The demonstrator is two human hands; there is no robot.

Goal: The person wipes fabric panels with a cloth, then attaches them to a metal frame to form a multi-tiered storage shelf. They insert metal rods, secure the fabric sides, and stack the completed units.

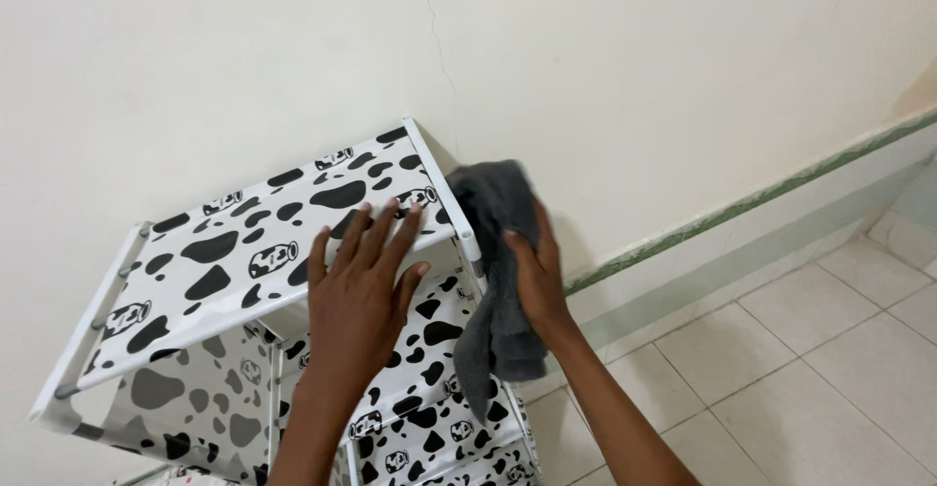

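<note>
A small white-framed rack with black-and-white cow-patterned fabric shelves stands against a cream wall. My left hand lies flat, fingers spread, on the front edge of the top shelf. My right hand presses a dark grey cloth against the rack's right side rail. The cloth hangs down past the lower shelves.
The cream wall has a thin vertical crack above the rack. A green-striped skirting runs along its base to the right. White floor tiles spread out at the lower right.
</note>
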